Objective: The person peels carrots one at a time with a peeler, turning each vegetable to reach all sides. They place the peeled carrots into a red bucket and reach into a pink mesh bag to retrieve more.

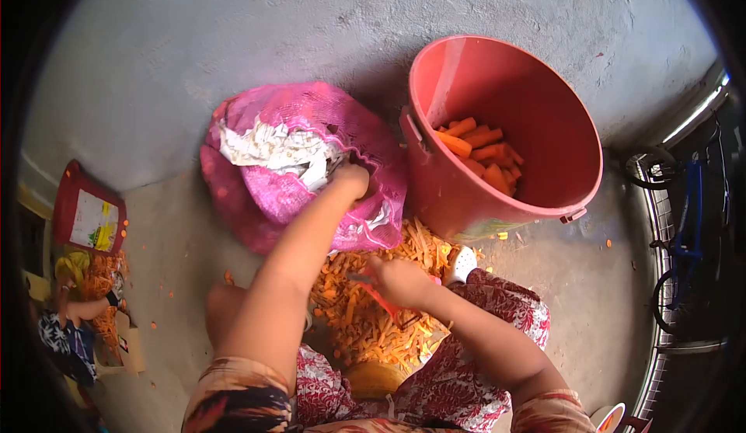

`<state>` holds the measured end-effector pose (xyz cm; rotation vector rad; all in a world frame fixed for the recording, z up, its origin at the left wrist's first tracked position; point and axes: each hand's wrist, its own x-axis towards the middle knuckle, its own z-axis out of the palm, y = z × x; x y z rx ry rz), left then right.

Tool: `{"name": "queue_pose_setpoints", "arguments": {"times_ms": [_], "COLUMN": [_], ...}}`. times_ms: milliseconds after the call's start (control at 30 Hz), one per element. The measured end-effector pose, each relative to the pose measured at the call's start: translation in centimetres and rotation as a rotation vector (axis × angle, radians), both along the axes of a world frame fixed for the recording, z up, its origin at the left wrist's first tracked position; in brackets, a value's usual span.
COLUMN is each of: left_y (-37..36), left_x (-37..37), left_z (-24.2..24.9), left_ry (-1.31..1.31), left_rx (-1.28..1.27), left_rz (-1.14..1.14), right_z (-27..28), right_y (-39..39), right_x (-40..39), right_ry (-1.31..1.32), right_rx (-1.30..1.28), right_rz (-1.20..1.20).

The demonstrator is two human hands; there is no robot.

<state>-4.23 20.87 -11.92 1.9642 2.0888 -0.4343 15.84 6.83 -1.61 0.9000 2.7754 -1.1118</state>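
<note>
The left hand (353, 178) is reaching into the mouth of the pink mesh sack (272, 200), which slumps on the concrete floor (233, 37) at about ten o'clock from the middle of the view. Its fingers are buried among the mesh and the crumpled white paper lining (272, 149), so I cannot tell whether they are curled around a carrot or only feeling for one. The right hand (400, 281) waits lower down, near six o'clock, closed around what looks like a red-handled peeler (381, 299), though the tool is thin and partly hidden by the fingers. Below and around that hand lies a heap of orange peelings (373, 316), spreading over the lap and floor. At two o'clock the red bucket (482, 192) stands touching the sack, with peeled carrots (482, 149) piled in its bottom.

The step in hand seems to be fetching the next unpeeled carrot from the sack. The next move likely calls for a firm grasp inside the mesh, drawing the carrot clear without snagging the paper, and bringing it back over the peelings to meet the blade. Far off at eight o'clock another person (74, 309) sits by a second orange heap.
</note>
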Motion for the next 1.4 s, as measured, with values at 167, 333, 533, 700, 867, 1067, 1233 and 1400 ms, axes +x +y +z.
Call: {"name": "queue_pose_setpoints", "arguments": {"times_ms": [167, 333, 533, 700, 867, 1067, 1233, 1400], "left_y": [1.7, 2.6, 4.6, 3.6, 4.2, 4.0, 3.7, 3.7], "left_x": [2.7, 3.5, 3.7, 3.0, 3.2, 3.9, 4.5, 4.9], "left_z": [-3.9, -4.9, -5.3, -5.5, -6.6, -6.3, -7.7, -8.6], "left_ry": [0.064, 0.036, -0.22, -0.164, -0.092, -0.049, 0.001, 0.107], "left_rx": [0.305, 0.228, 0.063, 0.121, 0.093, 0.221, 0.273, 0.21], "left_rz": [0.055, 0.101, 0.135, 0.007, 0.049, -0.002, -0.061, -0.161], "right_z": [-0.4, 0.1, 0.6, 0.5, 1.3, 0.7, 1.1, 1.2], "right_y": [1.0, 1.4, 3.7, 4.5, 4.7, 5.7, 6.1, 6.4], "right_x": [0.0, 0.5, 3.1, 4.8, 4.9, 5.4, 5.0, 4.8], "right_ry": [-0.045, -0.086, -0.085, -0.104, -0.134, 0.105, 0.049, 0.037], "right_rx": [0.036, 0.037, 0.014, 0.045, -0.002, -0.131, -0.127, -0.093], "right_rz": [0.039, -0.028, -0.175, -0.215, -0.243, -0.447, -0.502, -0.55]}}
